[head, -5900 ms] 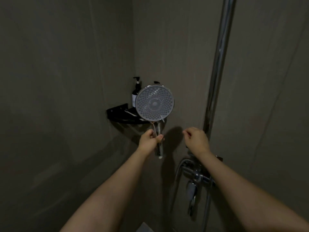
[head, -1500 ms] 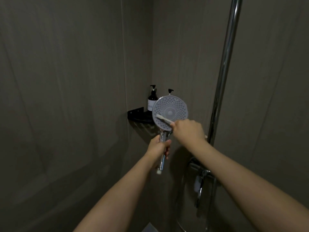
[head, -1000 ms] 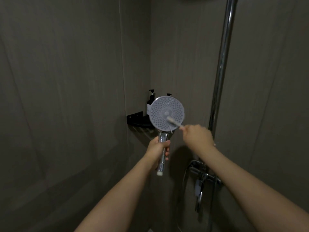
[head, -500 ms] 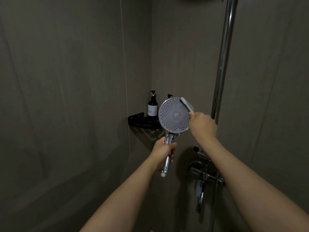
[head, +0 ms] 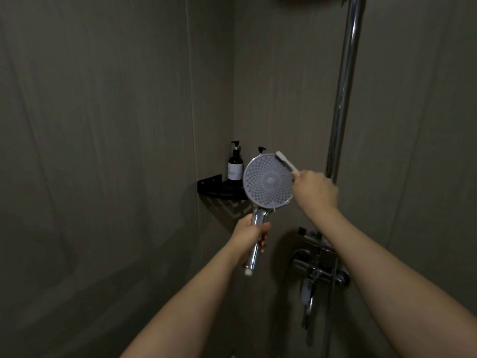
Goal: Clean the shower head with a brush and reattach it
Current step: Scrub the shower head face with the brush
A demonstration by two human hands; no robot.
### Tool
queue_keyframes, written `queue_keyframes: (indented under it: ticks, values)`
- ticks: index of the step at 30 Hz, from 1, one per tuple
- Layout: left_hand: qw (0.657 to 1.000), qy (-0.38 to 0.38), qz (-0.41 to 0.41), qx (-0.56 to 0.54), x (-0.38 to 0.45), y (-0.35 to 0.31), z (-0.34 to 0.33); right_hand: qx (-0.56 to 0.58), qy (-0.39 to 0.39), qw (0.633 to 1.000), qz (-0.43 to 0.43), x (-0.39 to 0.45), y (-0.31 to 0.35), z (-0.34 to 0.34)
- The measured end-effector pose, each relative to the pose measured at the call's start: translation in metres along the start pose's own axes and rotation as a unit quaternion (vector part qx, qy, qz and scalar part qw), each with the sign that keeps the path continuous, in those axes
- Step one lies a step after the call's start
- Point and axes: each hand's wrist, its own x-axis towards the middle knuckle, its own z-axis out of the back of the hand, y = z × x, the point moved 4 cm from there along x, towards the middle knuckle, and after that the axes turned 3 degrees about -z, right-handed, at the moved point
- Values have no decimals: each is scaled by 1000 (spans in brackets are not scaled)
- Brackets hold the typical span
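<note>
The round shower head [head: 267, 180] faces me, its grey nozzle face upright, on a chrome handle that ends in a bare white tip with no hose attached. My left hand [head: 251, 235] is shut around that handle just below the head. My right hand [head: 316, 191] grips a small white brush [head: 285, 162], whose bristle end rests on the upper right rim of the head.
A black corner shelf [head: 210, 188] behind the head carries two dark pump bottles [head: 235, 162]. A chrome riser pipe [head: 344, 86] runs up the right wall. The chrome mixer tap [head: 318, 270] sits below my right forearm. Dark grey walls close in on the left and ahead.
Over the last second the brush went from the lower right of the nozzle face up to its top right rim. My left hand kept holding the handle, shifting slightly right.
</note>
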Motion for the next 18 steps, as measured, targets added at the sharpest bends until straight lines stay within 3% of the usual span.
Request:
queue_keyframes:
  ticks: [4,9,12,16,18]
  values:
    - [1000,-10,-6,-10,-1,-4,-1,-40,38,992,109,-23,19,-16]
    - [1000,-7,-10,-17,-2,-6,2,-7,16,1000,16,-13,0,-3]
    - [999,-13,-13,-28,-2,-4,1,-49,50,990,123,-31,14,-20]
    - [1000,-1,-6,-21,-2,0,-4,24,26,999,1,-18,-8,-7]
    - [1000,-1,-5,-17,-3,2,-8,7,29,999,20,-20,-4,-6]
